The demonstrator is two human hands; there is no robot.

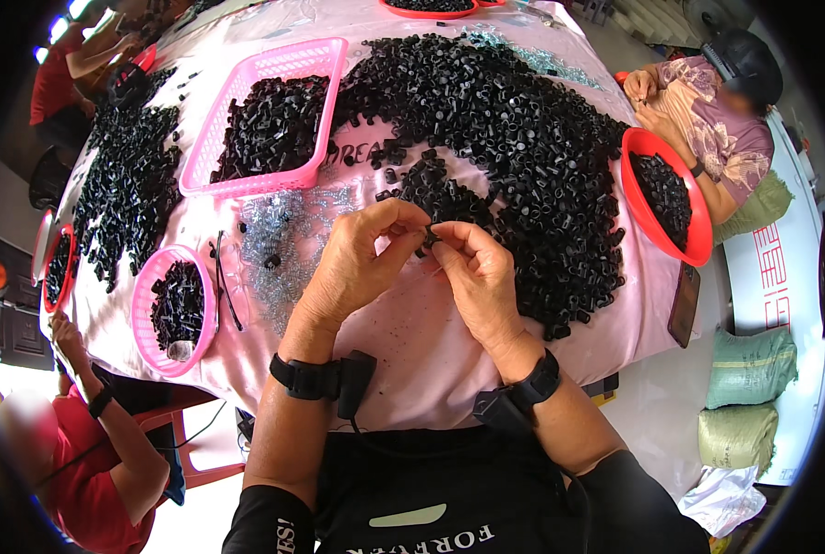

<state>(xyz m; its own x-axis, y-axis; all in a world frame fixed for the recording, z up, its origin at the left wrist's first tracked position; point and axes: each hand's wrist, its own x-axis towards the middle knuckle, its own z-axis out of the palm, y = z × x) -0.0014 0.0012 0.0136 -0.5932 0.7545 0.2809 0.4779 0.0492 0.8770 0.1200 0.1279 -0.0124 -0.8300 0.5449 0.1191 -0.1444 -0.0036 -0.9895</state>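
Note:
Above the pink-covered table, my left hand and my right hand meet, fingertips pinched together. Between them is a small black plastic part, mostly covered by the fingers. Just beyond my fingertips lies a smaller heap of black pieces. A large pile of black ring-shaped caps spreads behind and to the right of it. Small clear, bluish pieces are scattered left of my left hand.
A rectangular pink basket and a round pink basket hold black parts. Another black heap lies far left. A red bowl and a phone sit at the right edge. Other people work around the table.

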